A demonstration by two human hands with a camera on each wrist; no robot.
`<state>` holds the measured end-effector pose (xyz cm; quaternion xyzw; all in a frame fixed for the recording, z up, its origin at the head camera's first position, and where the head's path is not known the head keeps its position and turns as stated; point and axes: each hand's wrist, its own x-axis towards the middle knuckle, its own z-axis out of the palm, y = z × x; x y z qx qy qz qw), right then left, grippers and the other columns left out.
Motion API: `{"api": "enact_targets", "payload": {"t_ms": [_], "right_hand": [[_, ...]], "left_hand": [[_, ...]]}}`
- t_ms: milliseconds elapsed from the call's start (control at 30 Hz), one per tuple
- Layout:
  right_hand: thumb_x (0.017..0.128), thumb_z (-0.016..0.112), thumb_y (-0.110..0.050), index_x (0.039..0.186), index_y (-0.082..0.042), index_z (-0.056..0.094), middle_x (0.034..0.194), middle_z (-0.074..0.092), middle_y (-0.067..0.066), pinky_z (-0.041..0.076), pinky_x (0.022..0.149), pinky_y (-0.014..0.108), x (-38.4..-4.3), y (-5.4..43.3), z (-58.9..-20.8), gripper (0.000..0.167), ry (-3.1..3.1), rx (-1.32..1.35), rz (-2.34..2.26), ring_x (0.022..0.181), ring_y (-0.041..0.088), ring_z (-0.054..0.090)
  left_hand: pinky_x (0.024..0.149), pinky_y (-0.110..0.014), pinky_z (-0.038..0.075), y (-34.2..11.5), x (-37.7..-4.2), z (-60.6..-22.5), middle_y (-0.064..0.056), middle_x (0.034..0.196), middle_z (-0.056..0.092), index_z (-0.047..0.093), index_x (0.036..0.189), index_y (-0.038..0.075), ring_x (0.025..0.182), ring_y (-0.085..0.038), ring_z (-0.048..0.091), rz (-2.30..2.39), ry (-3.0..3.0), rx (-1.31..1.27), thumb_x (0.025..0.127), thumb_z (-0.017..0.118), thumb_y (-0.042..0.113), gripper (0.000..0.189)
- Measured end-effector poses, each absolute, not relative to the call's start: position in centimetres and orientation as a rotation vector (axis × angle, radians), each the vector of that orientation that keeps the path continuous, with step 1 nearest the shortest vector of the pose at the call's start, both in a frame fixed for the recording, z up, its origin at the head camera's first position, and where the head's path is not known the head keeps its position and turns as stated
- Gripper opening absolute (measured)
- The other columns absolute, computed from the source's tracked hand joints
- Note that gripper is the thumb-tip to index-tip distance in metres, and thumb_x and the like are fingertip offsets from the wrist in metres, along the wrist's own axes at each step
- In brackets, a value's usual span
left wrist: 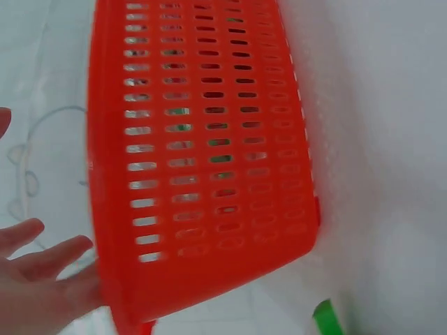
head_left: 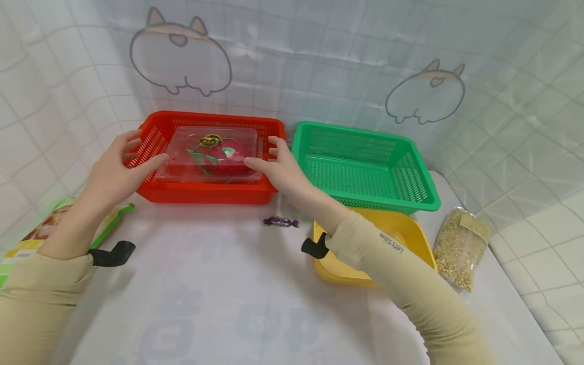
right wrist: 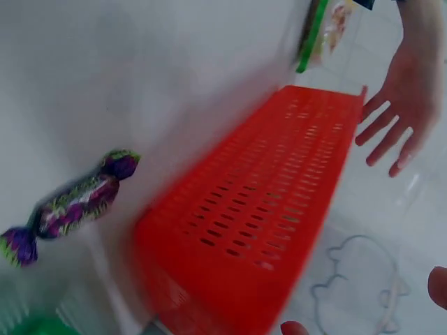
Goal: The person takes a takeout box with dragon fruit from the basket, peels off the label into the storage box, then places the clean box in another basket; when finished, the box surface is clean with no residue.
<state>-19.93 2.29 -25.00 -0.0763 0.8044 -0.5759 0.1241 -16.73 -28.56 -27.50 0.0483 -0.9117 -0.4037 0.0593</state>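
Observation:
A clear plastic box (head_left: pixel 182 157) with a yellow-and-black sticker lies in the red basket (head_left: pixel 205 195). Inside it shows a pink-red fruit with green tips, like a dragon fruit. My left hand (head_left: pixel 111 170) is at the basket's left end, fingers spread over the rim and thumb tip by the box's left edge. In the right wrist view that left hand (right wrist: pixel 412 84) has straight, parted fingers. At the other end, my right hand (head_left: pixel 285 170) reaches over the rim, its thumb tip at the box's right edge. Neither hand is curled round anything.
A green basket (head_left: pixel 356 177) stands right of the red one, with a yellow basin (head_left: pixel 339 268) in front, partly under my right forearm. A purple-wrapped candy (head_left: pixel 280 221) lies on the table. Far right is a bag of grains (head_left: pixel 461 248); a green-edged packet (head_left: pixel 55 218) lies left.

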Motion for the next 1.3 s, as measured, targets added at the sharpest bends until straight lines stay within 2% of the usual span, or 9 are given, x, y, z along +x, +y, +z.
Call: {"api": "enact_targets", "payload": {"t_ms": [167,333,500,667,900,1133,1300], "right_hand": [[0.094,0.068,-0.035,0.157,-0.021,0.02,0.156,0.035,0.007,0.047,0.108,0.044,-21.8,0.5,-26.0,0.081,2.299,-0.166,-1.708,0.136,0.022,0.04],[0.095,0.067,-0.034,0.157,-0.018,0.02,0.154,0.039,0.007,0.046,0.109,0.043,-23.3,-0.9,-26.7,0.08,2.286,-0.149,-1.714,0.134,0.019,0.041],[0.096,0.065,-0.033,0.158,-0.02,0.021,0.156,0.037,0.004,0.043,0.112,0.045,-24.7,-1.9,-27.7,0.077,2.276,-0.15,-1.679,0.136,0.021,0.039],[0.098,0.064,-0.029,0.156,-0.023,0.028,0.153,0.041,0.005,0.045,0.11,0.045,-25.4,-2.3,-28.4,0.069,2.279,-0.127,-1.687,0.132,0.021,0.043],[0.099,0.062,-0.026,0.15,-0.021,0.04,0.142,0.05,0.002,0.048,0.107,0.044,-26.6,-3.0,-28.8,0.056,2.301,-0.09,-1.653,0.122,0.019,0.048],[0.101,0.057,-0.015,0.151,-0.017,0.042,0.147,0.048,0.004,0.049,0.106,0.038,-27.9,-3.0,-29.2,0.052,2.289,-0.091,-1.621,0.128,0.021,0.046],[0.101,0.053,-0.01,0.152,-0.02,0.042,0.146,0.048,0.004,0.05,0.104,0.036,-28.3,-3.0,-29.4,0.052,2.259,-0.1,-1.615,0.124,0.02,0.047]], "left_hand": [[0.112,-0.065,0.033,-28.9,-19.0,-27.7,-0.011,0.168,0.011,0.007,0.162,0.026,0.149,-0.042,0.021,-1.462,-2.714,0.163,0.095,0.057,0.055,0.089],[0.109,-0.069,0.033,-28.8,-20.8,-27.9,-0.018,0.167,0.008,0.003,0.162,0.017,0.15,-0.046,0.011,-1.459,-2.773,0.181,0.093,0.059,0.058,0.098],[0.111,-0.069,0.031,-28.5,-22.4,-28.1,-0.022,0.166,0.006,0.0,0.161,0.013,0.147,-0.049,0.016,-1.438,-2.848,0.194,0.091,0.059,0.062,0.104],[0.11,-0.065,0.036,-28.3,-23.6,-28.3,-0.027,0.164,0.008,-0.004,0.161,0.011,0.141,-0.048,0.024,-1.471,-2.895,0.194,0.09,0.058,0.064,0.108],[0.111,-0.065,0.035,-28.5,-24.6,-28.6,-0.029,0.163,0.005,-0.008,0.159,0.006,0.143,-0.048,0.018,-1.506,-2.958,0.213,0.091,0.062,0.058,0.11],[0.107,-0.062,0.042,-28.4,-25.1,-29.1,-0.028,0.161,0.013,-0.004,0.16,0.01,0.138,-0.047,0.024,-1.566,-2.958,0.24,0.09,0.068,0.05,0.109],[0.106,-0.06,0.044,-28.6,-25.4,-29.2,-0.027,0.16,0.016,-0.001,0.161,0.014,0.139,-0.047,0.024,-1.58,-2.965,0.243,0.089,0.069,0.049,0.106]]}}
